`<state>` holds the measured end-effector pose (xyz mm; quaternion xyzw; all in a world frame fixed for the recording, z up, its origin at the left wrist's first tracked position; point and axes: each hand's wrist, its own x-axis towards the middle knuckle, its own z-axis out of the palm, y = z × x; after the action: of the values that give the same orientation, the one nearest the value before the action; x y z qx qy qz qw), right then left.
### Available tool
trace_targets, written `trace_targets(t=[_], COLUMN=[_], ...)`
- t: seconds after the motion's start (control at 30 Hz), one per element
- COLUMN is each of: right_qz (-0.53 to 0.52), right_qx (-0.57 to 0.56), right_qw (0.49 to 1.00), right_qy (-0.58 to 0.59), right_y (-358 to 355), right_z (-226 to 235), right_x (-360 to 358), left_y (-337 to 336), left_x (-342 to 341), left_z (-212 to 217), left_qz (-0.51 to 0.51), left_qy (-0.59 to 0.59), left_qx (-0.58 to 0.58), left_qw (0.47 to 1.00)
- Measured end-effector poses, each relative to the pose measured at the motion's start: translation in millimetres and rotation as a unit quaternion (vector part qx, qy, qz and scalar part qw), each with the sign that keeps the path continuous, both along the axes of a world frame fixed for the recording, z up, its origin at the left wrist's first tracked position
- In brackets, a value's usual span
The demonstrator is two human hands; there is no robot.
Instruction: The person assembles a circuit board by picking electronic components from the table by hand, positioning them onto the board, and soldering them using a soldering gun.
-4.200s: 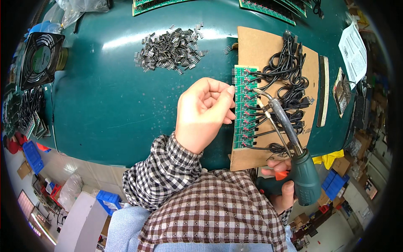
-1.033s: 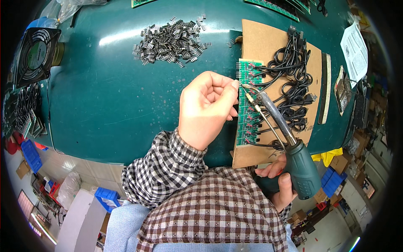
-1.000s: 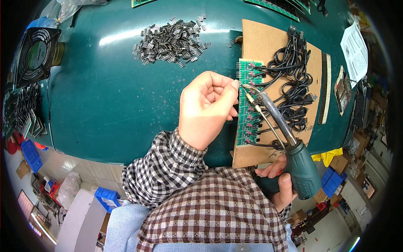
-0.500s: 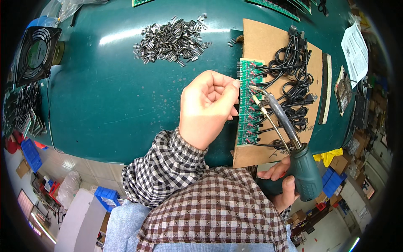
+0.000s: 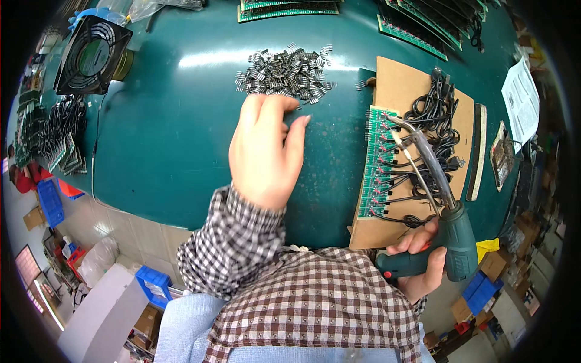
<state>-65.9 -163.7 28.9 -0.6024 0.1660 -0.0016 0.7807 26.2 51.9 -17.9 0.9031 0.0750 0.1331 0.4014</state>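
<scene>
My left hand (image 5: 266, 151) reaches over the dark green table (image 5: 169, 133), fingers spread, fingertips close to a heap of small black electronic parts (image 5: 284, 71); I cannot see anything in it. My right hand (image 5: 417, 260) grips the green handle of a soldering gun (image 5: 451, 239) near my body. Its long metal tip (image 5: 402, 127) points over a green circuit board strip (image 5: 378, 163) lying on a sheet of brown cardboard (image 5: 411, 97). Black cables (image 5: 436, 121) run from the strip across the cardboard.
A black cooling fan (image 5: 91, 54) stands at the far left. More green circuit boards (image 5: 284, 7) lie along the back edge. A stack of boards and cables (image 5: 54, 136) sits at the left, a paper sheet (image 5: 523, 103) at the right. Blue bins (image 5: 154, 284) stand on the floor below.
My left hand has left the circuit board strip and moved left and away from me toward the heap of parts, its fingers now spread. The soldering gun has stayed over the strip.
</scene>
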Motion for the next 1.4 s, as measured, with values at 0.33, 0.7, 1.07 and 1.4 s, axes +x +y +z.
trace_targets(t=[0.33,0.7,1.07,1.4], right_qz=[-0.007,0.009,0.093,0.178], right_qx=[0.056,-0.012,-0.167,-0.219], right_qw=[0.997,0.998,0.979,0.959], right_qy=[-0.051,-0.061,-0.063,-0.022], right_y=[-5.1,13.7,32.6,24.6], right_z=[-3.7,1.9,10.9,15.7], right_x=[-10.8,11.3,35.5,31.5], left_y=[0.7,-21.1,-67.9,-40.1], left_x=[8.9,-28.8,-61.8,-56.3], left_z=[-17.0,23.0,34.5,43.7], left_qz=[0.010,0.046,-0.082,-0.215], left_qy=[-0.068,0.086,0.052,0.155], left_qx=[0.154,-0.484,-0.571,-0.438], left_qw=[0.986,0.869,0.815,0.859])
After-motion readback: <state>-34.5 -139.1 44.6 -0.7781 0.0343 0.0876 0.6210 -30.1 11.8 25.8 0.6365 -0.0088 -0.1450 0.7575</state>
